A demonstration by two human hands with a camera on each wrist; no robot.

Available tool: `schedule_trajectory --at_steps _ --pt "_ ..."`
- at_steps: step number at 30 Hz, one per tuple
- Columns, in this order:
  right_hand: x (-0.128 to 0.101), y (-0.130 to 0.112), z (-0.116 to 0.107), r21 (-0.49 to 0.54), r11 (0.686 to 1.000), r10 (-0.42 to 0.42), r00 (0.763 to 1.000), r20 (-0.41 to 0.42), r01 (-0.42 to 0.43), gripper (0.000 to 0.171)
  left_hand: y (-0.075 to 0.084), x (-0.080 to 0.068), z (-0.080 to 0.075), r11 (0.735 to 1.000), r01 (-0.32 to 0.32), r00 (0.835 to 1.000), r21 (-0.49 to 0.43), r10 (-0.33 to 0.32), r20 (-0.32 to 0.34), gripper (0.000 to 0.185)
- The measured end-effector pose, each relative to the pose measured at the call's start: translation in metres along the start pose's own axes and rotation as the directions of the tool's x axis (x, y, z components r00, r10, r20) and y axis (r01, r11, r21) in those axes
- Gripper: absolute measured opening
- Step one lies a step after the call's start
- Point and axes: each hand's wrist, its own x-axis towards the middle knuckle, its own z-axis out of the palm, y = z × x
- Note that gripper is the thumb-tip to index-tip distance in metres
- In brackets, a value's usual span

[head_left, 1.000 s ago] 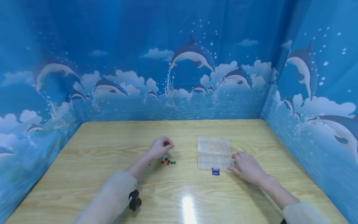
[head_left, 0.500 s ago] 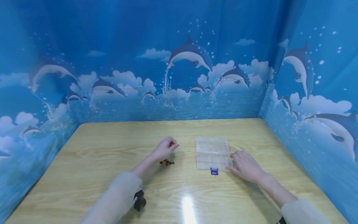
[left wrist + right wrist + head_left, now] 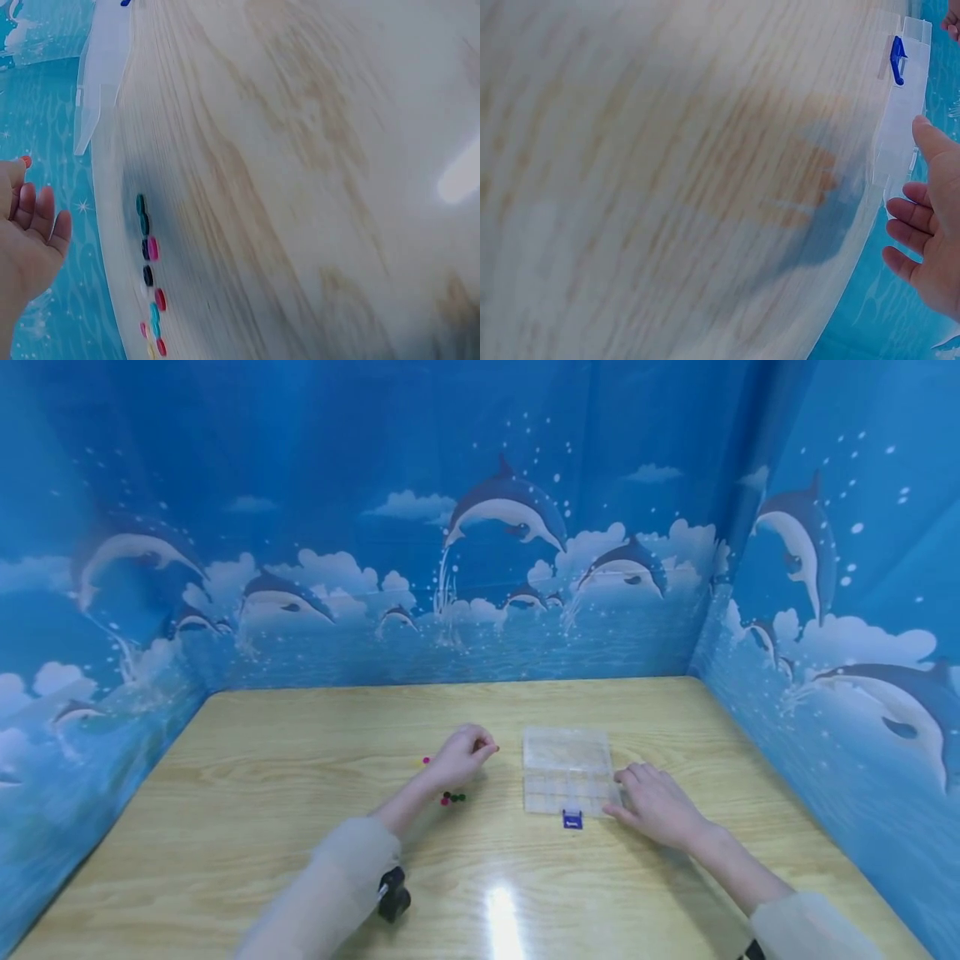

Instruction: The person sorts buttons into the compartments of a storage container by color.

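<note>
Left hand: the left hand (image 3: 462,753), centre of the head view, is raised off the desk (image 3: 247,793), fingers curled, pinching a small red bead (image 3: 496,747) at its fingertips.
Right hand: the right hand (image 3: 654,803) lies relaxed and flat at the right edge of the clear compartment box (image 3: 567,771), touching it and grasping nothing.
Beads: a small cluster of coloured beads (image 3: 452,797) lies on the desk just below the left hand; a pink bead (image 3: 426,760) sits apart to its left.
Box: lid open, blue latch (image 3: 572,819) at its near edge; its cells look empty.
Progress: by appearance, one bead is lifted and none is stowed yet; the cluster remains.
Since a second ago: the left hand has travelled right, towards the box, away from the cluster; the right hand has barely shifted.
</note>
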Motion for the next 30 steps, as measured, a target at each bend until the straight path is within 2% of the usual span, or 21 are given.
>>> schedule_trajectory --at_steps 8,18,30 --pt "0.001 -0.001 0.0 0.008 1.0 -0.007 1.0 -0.005 0.007 0.048 0.006 0.005 0.011 0.999 -0.035 0.999 -0.011 0.035 0.008 0.009" --pt "-0.002 0.001 0.0 0.02 1.0 0.014 1.0 0.005 -0.014 0.048 0.012 0.01 0.034 0.994 -0.106 0.992 0.009 0.105 0.067 0.009" --pt "0.0 -0.002 0.003 0.014 1.0 -0.006 1.0 -0.012 0.006 0.047 0.015 0.011 0.047 0.992 -0.108 0.991 0.066 0.102 0.088 0.009"
